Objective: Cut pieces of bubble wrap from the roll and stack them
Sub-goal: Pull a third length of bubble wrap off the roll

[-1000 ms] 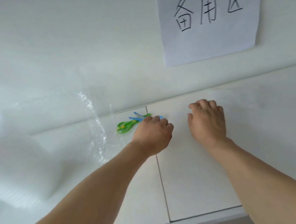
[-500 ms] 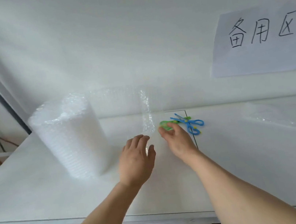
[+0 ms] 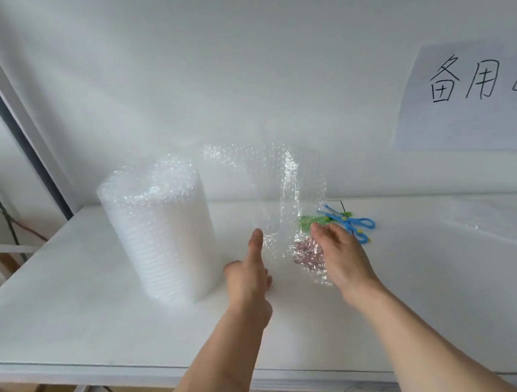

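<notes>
Standing upright at the left of the white table is the bubble wrap roll, a tall clear cylinder set near the wall. From its upper part a loose sheet of bubble wrap runs off to the right, hanging in front of the wall and curling down toward the tabletop between the two hands.

The left hand is just right of the roll's base, its fingers straight and pointing up, the fingertips at the sheet's lower left edge; whether they actually touch the plastic cannot be told. The right hand is close beside it, palm turned toward the sheet, fingers relaxed and spread, with the end of the sheet lying against the palm side so that skin shows pink through the bubbles. Neither hand curls round anything.

Behind the right hand, two pairs of scissors lie flat on the table: a green pair, partly hidden by the sheet, and a blue pair crossing beside it. Further right, a flat piece of bubble wrap rests on the table. Above it, a paper sign with handwritten characters is stuck on the wall.
</notes>
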